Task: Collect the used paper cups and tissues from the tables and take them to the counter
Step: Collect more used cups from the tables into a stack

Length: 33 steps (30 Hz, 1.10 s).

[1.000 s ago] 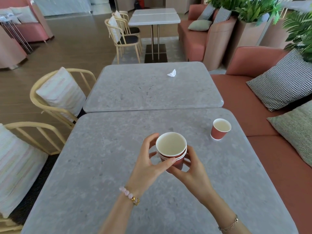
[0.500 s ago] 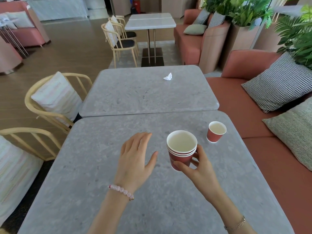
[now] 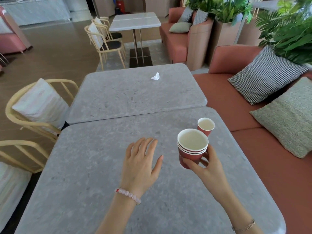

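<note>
Right hand (image 3: 208, 168) fingers clamp a stack of red paper cups (image 3: 191, 147) for carrying; left hand (image 3: 141, 164), fingers apart, hovers free; another cup (image 3: 205, 126) waits near the table's (image 3: 84, 183) right edge.

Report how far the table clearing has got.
Done: several cups are nested in one stack. In hand: the right hand holds it; the left hand is open and empty. Left: one cup on the near table, the crumpled tissue on the far table; nothing delivered yet.
</note>
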{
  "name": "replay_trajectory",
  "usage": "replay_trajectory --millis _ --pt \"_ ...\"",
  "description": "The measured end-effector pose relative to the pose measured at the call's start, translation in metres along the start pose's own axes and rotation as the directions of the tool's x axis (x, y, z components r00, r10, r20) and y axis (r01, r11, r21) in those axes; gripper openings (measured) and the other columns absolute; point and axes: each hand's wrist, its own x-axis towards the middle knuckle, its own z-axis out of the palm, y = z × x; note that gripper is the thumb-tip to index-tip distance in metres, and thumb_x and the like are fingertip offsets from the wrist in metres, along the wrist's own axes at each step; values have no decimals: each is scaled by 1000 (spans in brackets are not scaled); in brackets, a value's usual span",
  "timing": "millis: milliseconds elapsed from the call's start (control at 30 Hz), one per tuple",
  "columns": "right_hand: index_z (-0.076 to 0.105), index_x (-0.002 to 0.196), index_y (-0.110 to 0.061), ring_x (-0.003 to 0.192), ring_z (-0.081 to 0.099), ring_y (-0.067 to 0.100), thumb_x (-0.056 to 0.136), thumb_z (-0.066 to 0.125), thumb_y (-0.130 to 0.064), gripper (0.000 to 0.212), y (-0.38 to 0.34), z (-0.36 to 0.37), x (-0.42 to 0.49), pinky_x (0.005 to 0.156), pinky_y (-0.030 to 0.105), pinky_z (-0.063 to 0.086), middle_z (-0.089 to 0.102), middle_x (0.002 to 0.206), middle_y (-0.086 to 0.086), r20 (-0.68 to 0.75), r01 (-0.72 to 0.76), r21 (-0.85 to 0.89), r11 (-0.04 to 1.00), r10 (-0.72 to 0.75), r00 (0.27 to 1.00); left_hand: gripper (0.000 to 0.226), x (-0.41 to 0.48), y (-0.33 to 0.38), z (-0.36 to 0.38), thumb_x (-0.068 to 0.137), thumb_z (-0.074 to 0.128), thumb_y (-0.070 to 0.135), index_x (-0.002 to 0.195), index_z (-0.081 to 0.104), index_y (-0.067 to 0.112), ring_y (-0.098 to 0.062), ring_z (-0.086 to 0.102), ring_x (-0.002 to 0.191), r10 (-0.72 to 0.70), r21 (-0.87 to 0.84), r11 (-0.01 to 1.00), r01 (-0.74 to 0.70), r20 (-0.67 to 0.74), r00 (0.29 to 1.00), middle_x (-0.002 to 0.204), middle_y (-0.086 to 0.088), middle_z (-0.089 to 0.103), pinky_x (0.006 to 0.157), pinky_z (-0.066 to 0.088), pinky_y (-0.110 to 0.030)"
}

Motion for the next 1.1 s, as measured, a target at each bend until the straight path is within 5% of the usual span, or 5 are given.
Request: replay_trajectory --millis 467,600,867,1100 --pt "50 119 -34 98 59 -5 68 81 -21 61 21 -61 7 73 8 48 62 110 -13 -177 -96 49 994 104 979 46 44 54 64 85 42 39 111 64 8 -28 62 100 144 -142 981 -131 82 986 109 -6 66 88 48 -42" --pt "50 109 -45 96 60 -8 66 82 -24 58 30 -81 18 73 8 48 63 106 -19 -219 -114 60 992 125 968 36 61 69 100 81 67 27 110 64 7 -29 64 99 129 -201 974 -106 105 986 108 -7 67 86 47 -41" --pt "50 116 -41 102 60 -2 66 82 -27 61 55 -114 43 78 19 49 61 112 -19 -253 -170 86 982 186 949 51 95 84 183 86 63 25 132 46 11 -24 47 123 -67 -382 906 184 300 952 132 -6 51 100 37 -36" --pt "51 121 -36 101 61 -2 64 82 -25 66 72 -133 54 82 23 47 64 110 -19 -297 -216 114 970 240 924 94 133 103 243 70 80 27 143 23 12 -21 33 133 -384 -593 585 553 399 833 143 -7 31 107 32 -42"
